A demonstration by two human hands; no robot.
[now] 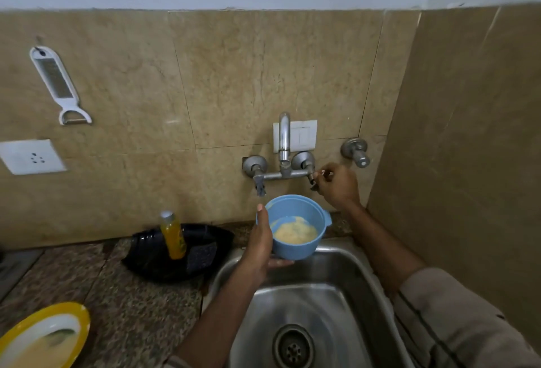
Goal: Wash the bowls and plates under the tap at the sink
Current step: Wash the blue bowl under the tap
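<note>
A blue bowl (295,228) with pale yellow residue is held above the steel sink (336,303), just below the tap (283,145). The left hand (260,246) grasps its side, fingers wrapped under it. The right hand (338,186) pinches the tap's right knob (313,180). On the table (117,294) sit a black tray (152,259) holding an orange bottle (173,236), its label unreadable, and a yellow-rimmed plate (79,318).

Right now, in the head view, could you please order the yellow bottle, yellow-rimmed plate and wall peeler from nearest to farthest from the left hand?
From the left hand:
1. Yellow bottle, just left, in the black tray.
2. Yellow-rimmed plate, lower left on the counter.
3. Wall peeler, upper left on the tiles.
</note>
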